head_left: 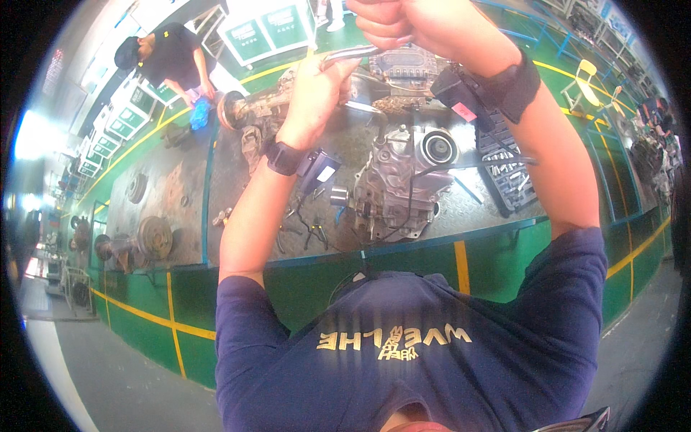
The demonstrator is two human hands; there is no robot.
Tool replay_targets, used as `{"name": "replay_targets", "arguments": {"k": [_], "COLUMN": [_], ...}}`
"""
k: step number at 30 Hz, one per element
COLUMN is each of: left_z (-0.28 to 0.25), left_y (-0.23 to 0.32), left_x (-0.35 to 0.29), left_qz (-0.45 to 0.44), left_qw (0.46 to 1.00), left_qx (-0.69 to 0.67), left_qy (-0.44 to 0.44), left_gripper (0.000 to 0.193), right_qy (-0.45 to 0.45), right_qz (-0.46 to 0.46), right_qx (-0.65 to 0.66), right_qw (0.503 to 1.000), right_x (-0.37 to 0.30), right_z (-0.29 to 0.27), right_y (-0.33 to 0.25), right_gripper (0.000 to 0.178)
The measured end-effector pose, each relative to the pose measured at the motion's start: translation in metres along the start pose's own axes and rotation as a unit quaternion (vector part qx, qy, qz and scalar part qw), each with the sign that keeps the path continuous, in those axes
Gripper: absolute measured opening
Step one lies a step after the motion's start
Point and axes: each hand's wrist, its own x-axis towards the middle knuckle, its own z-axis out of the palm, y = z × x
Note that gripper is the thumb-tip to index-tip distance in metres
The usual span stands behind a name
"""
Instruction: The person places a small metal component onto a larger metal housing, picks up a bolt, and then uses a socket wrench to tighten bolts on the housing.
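My left hand (319,93) is raised above the workbench, its fingers closed. At its top lies a shiny metal bar (353,54), which reaches across to my right hand (392,23). My right hand is a closed fist at the upper edge of the view, partly cut off, and the bar's end is hidden there. The bar looks like a tool handle, but its kind does not show. Below my hands a grey metal gearbox housing (385,169) with a round ring opening (438,147) sits on the workbench (331,205). Black straps with small boxes circle both wrists.
An open black tool case (512,186) lies right of the housing. Pliers (314,234) rest near the bench's front edge. Rusty axle parts (241,109) stand at the left. Across the bench, a person (175,61) handles a blue bag (200,114). A dark cable crosses the housing.
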Motion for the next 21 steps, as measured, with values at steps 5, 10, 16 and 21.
{"name": "replay_targets", "arguments": {"k": [5,10,16,21], "left_z": [-0.006,-0.026,-0.028,-0.027], "left_y": [0.008,-0.014,-0.017,-0.026], "left_x": [0.0,0.009,0.011,0.022], "left_qz": [0.024,0.014,0.019,0.034], "left_qw": [0.999,0.998,0.996,0.994], "left_qx": [0.034,-0.061,-0.076,-0.059], "left_qy": [0.003,-0.022,-0.034,-0.081], "left_gripper": [0.019,0.01,0.009,0.011], "right_qy": [0.023,0.05,0.036,-0.013], "right_qz": [-0.009,0.013,0.028,0.023], "right_qx": [-0.021,-0.025,-0.046,-0.059], "right_qw": [0.999,0.998,0.998,0.998], "right_x": [0.002,0.013,0.019,0.008], "right_z": [0.019,0.027,0.027,0.037], "right_y": [-0.007,0.003,0.008,0.003], "right_gripper": [0.056,0.056,0.057,0.057]}}
